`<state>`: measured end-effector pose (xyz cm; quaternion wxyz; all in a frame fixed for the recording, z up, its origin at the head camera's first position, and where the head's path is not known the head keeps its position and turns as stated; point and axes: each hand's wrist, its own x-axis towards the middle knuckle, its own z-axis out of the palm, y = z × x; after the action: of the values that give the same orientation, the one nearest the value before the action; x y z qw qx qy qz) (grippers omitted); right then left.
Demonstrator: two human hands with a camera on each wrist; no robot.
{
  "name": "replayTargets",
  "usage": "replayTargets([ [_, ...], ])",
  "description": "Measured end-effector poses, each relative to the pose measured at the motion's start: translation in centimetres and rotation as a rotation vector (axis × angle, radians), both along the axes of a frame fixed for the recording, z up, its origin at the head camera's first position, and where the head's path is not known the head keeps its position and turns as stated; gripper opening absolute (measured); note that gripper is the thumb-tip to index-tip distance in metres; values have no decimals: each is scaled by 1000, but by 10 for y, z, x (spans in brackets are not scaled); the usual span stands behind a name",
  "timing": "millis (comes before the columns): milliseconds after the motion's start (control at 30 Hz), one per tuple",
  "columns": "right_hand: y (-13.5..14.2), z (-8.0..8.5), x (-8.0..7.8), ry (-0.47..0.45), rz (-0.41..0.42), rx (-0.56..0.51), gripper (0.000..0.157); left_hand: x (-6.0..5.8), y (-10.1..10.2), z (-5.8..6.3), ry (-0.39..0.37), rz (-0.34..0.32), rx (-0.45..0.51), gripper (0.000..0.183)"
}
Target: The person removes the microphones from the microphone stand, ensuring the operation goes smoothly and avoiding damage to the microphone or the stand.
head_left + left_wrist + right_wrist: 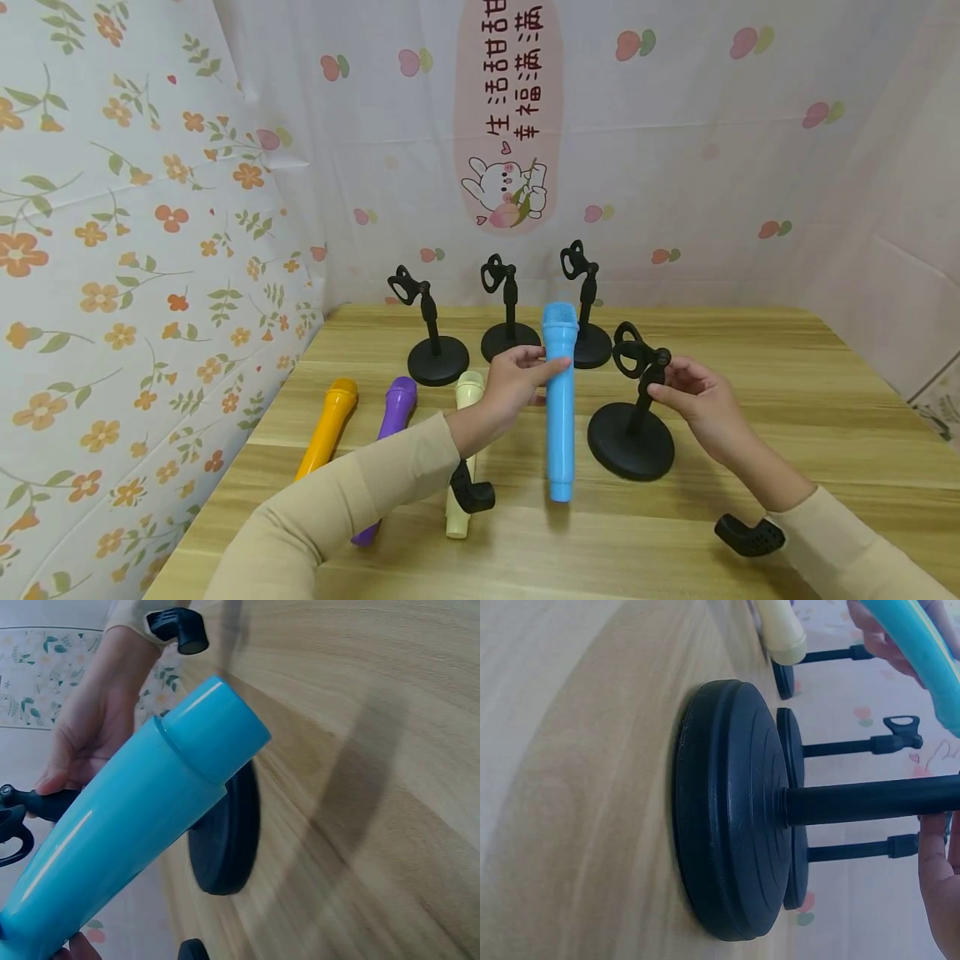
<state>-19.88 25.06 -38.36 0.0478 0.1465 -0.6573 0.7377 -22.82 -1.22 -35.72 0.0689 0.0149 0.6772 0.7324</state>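
My left hand (517, 379) grips a blue microphone (560, 417) around its upper body, its mesh head up and its tail end toward me. In the left wrist view the tail end of the blue microphone (150, 787) fills the middle, over the table. My right hand (701, 404) pinches the post of the nearest black microphone stand (632, 442), just under its clip. That stand's round base sits on the table, as the right wrist view shows with the base (731, 810) on the wood. The stand's clip (632, 350) holds nothing and is to the right of the blue microphone.
Three more black stands, a left one (438, 360), a middle one (510, 337) and a right one (592, 346), stand along the back. An orange microphone (330, 425), a purple microphone (397, 408) and a cream microphone (457, 512) lie at the left, partly behind my left arm.
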Motion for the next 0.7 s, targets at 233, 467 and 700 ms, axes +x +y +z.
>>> replayTargets([
  [233,5,9,-5,9,3,-54,33,1,0,-7,-6,-1,-26,43],
  [467,10,17,-12,-11,-5,-90,27,2,0,-15,-14,9,-41,44],
  [700,17,25,-21,-8,-24,-135,26,6,-1,-18,-23,18,-62,46],
])
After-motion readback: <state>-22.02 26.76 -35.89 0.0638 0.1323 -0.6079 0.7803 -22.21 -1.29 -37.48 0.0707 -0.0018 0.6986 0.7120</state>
